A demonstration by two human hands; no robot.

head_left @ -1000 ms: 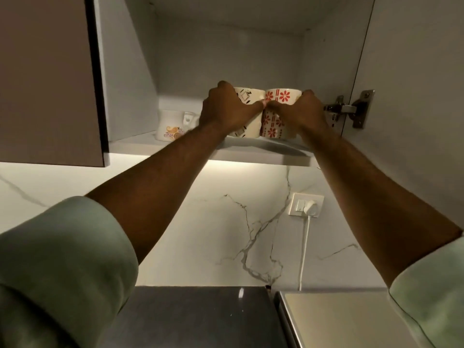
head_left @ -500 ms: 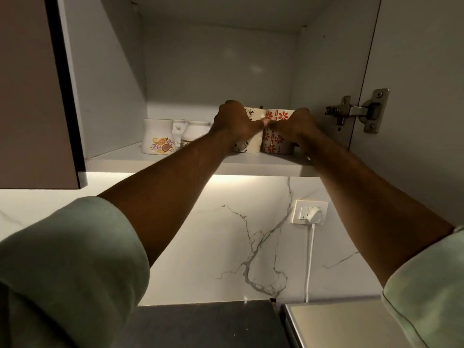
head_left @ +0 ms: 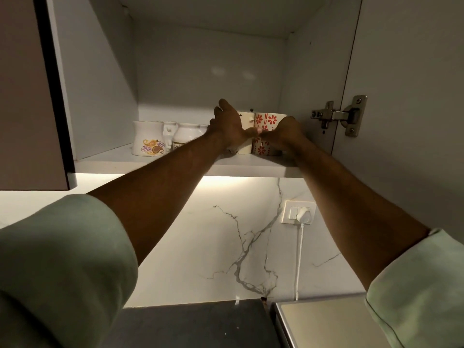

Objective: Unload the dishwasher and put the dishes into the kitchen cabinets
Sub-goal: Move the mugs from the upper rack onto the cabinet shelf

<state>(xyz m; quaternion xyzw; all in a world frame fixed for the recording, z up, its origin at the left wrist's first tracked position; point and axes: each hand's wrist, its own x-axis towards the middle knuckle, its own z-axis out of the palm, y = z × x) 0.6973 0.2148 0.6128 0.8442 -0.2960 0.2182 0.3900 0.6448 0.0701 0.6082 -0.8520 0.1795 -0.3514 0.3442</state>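
head view | looks up-forward from below | near open cabinet shelf (head_left: 175,164)

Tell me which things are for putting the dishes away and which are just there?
For the job:
left hand
right hand
cream mug
red-flowered mug
cabinet shelf

Just there:
paisley mug
door hinge
wall plug

Below the cupboard we see a white marble backsplash (head_left: 200,247) veined in grey, with a wall socket (head_left: 298,212) holding a white plug (head_left: 304,215) whose cord (head_left: 298,259) hangs straight down. A dark countertop (head_left: 195,325) lies beneath.
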